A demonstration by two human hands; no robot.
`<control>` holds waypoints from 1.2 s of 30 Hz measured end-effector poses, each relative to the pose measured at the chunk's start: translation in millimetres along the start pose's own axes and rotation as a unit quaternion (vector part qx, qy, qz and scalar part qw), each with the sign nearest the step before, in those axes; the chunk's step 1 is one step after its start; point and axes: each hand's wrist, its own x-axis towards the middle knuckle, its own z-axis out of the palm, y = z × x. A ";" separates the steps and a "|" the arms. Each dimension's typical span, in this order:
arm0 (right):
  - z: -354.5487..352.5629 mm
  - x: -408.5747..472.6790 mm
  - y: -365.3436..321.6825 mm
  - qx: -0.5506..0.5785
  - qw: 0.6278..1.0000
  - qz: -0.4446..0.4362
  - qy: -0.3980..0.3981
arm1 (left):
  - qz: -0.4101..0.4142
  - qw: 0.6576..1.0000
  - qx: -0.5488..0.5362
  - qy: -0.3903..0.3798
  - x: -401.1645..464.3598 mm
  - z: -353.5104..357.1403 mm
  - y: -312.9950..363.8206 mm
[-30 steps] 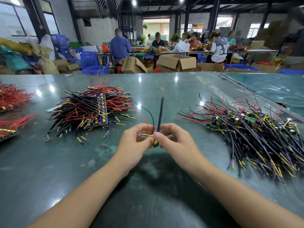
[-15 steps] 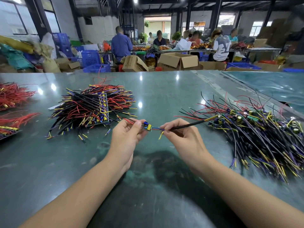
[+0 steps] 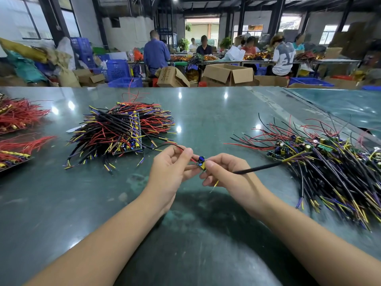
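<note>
Above the glossy green counter [image 3: 206,120], near the heap of multicoloured wires [image 3: 334,178], the left hand [image 3: 171,170] pinches the red lead [image 3: 193,159] and the right hand [image 3: 231,178] pinches the small blue-and-yellow circuit board [image 3: 201,162] with its black sleeved cable [image 3: 255,168]; gripping close to the board should spare the solder joints.

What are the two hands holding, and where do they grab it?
One small wired circuit board. The left hand pinches its red wire right beside the board; the right hand pinches the other end, where the black cable comes out.
</note>
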 end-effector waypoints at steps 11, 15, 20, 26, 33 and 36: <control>0.8 0.5 2.9 -0.003 1.000 -0.020 -0.019 | 0.062 0.994 0.021 0.091 14.0 -16.1 7.1; -0.5 0.6 2.0 0.002 1.000 -0.019 -0.014 | 0.064 0.991 0.005 0.116 18.2 -18.9 8.5; -0.4 0.1 2.7 -0.001 1.000 -0.016 -0.016 | 0.034 0.989 -0.054 0.136 24.3 -27.1 11.8; -2.4 0.5 2.0 -0.005 1.000 -0.016 0.001 | 0.027 0.991 -0.049 0.124 25.5 -30.1 14.0; -2.2 1.7 1.5 -0.010 0.999 -0.027 0.026 | 0.029 0.993 -0.013 0.118 27.1 -31.5 13.9; -3.0 2.2 2.2 -0.009 0.999 -0.025 0.045 | 0.012 0.996 -0.048 0.078 26.8 -29.7 14.2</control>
